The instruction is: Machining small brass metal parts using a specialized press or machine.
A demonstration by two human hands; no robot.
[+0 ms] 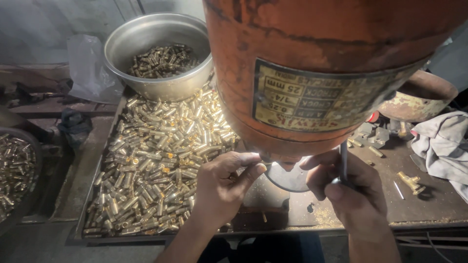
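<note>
A big rusty orange machine head [312, 68] with a yellowed label plate fills the upper middle and hides the work spot under it. My left hand [222, 187] reaches under its lower edge with the fingers pinched together; whatever they hold is hidden. My right hand [348, 190] is closed around a thin metal lever [343, 158] just right of the machine's underside. A flat metal tray [80, 224] at the left holds a heap of small brass tube parts [156, 156], right beside my left hand.
A steel bowl [156, 29] with darker brass parts stands at the back of the tray. Another bowl of brass parts [14, 170] sits at the far left. A grey cloth [441, 141], a brass fitting [410, 182] and a rusty round part [419, 100] lie at the right.
</note>
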